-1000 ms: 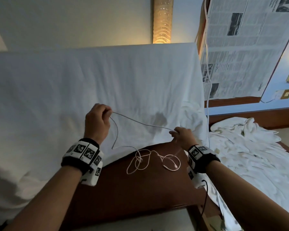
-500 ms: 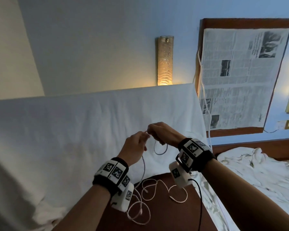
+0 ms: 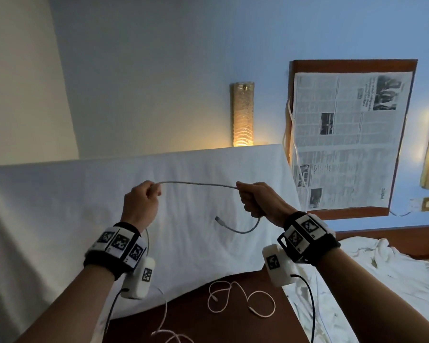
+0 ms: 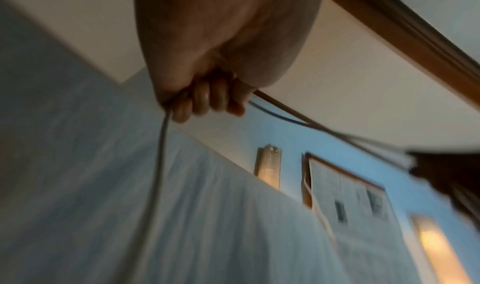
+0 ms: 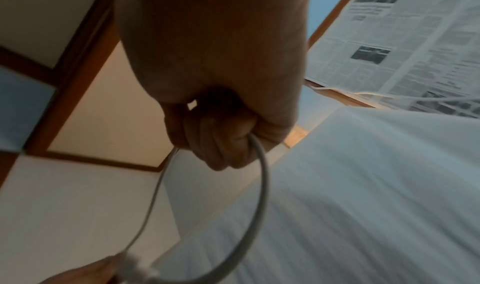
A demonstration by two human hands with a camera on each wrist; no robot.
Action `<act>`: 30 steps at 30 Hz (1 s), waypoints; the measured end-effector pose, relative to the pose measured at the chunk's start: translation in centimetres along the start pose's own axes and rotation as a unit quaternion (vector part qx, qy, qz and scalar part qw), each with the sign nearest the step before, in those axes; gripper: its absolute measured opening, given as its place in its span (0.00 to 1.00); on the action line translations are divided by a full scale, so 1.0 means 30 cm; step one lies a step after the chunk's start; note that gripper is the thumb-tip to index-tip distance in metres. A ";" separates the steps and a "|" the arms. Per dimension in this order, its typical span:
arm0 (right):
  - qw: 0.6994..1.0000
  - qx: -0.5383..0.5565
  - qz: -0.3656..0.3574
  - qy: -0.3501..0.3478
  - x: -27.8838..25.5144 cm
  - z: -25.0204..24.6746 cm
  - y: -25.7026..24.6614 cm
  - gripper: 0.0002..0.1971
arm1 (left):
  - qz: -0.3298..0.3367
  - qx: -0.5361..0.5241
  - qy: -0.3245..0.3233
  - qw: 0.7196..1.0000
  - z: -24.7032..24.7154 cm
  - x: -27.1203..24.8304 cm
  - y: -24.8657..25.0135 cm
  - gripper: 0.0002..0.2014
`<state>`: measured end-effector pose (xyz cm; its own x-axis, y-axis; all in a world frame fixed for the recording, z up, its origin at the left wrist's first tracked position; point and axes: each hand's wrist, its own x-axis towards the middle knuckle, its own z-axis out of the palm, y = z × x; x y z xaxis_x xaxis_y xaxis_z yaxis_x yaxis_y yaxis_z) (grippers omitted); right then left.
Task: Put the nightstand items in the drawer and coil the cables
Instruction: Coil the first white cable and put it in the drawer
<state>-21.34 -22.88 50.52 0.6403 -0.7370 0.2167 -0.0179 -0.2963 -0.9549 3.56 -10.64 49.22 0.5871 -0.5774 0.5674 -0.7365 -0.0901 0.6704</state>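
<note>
A grey-white cable stretches in the air between my two raised hands. My left hand grips it at one point, and the rest hangs down past the wrist toward the nightstand. My right hand holds it in a fist near the other end, where a short tail curves down to a plug. In the left wrist view curled fingers close round the cable. The right wrist view shows the cable looping out below the fist. A second, pinkish-white cable lies loose on the dark wood top.
A white sheet covers the tall piece behind the nightstand. To the right lies a bed with rumpled white linen. A newspaper hangs in a wooden frame on the wall, with lit wall lamps beside it.
My hands met high in front of the sheet, then drew apart sideways, pulling the grey cable taut between them. The view has tilted upward, showing less of the nightstand.
</note>
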 end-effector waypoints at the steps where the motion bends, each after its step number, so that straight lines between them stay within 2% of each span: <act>1: 1.000 0.010 -0.003 -0.002 -0.006 0.001 -0.013 0.26 | -0.012 0.013 -0.041 0.999 -0.005 -0.007 -0.003 0.09; 2: 1.000 0.012 -0.006 -0.006 -0.012 0.009 -0.028 0.25 | -0.018 0.023 -0.085 0.996 -0.006 -0.020 0.005 0.12; 3: 1.000 0.002 -0.011 -0.009 -0.016 0.023 -0.043 0.25 | -0.013 0.019 -0.118 0.993 -0.002 -0.038 0.017 0.20; 5: 0.999 -0.040 -0.022 -0.017 -0.020 0.060 -0.072 0.25 | 0.021 -0.025 -0.158 0.987 0.018 -0.075 0.072 0.30; 7: 0.996 -0.074 -0.029 -0.031 -0.023 0.095 -0.098 0.25 | 0.095 -0.037 -0.191 0.976 0.051 -0.108 0.129 0.27; 9: 0.995 -0.076 -0.038 -0.045 -0.026 0.116 -0.121 0.24 | 0.143 -0.063 -0.206 0.966 0.084 -0.129 0.163 0.15; 10: 0.995 -0.072 -0.039 -0.050 -0.028 0.118 -0.130 0.24 | 0.147 -0.100 -0.202 0.963 0.088 -0.135 0.171 0.11; 11: 0.995 -0.070 -0.037 -0.053 -0.032 0.117 -0.135 0.24 | 0.155 -0.123 -0.180 0.964 0.083 -0.131 0.170 0.11; 14: 0.996 -0.053 -0.024 -0.063 -0.049 0.114 -0.136 0.23 | 0.194 -0.073 -0.099 0.973 0.028 -0.090 0.162 0.14; 17: 0.998 0.002 -0.011 -0.067 -0.067 0.122 -0.132 0.22 | 0.209 -0.059 -0.055 0.975 -0.030 -0.039 0.147 0.14; 30: 0.972 0.175 0.053 -0.150 -0.069 0.176 -0.203 0.19 | 0.200 -0.091 -0.033 0.975 -0.104 0.044 0.049 0.14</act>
<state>-18.49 -16.33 54.83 0.8451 -0.5264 0.0936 0.1314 0.0348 -0.9907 4.30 -9.01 52.46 0.2387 -0.5880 0.7728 -0.8272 0.2938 0.4790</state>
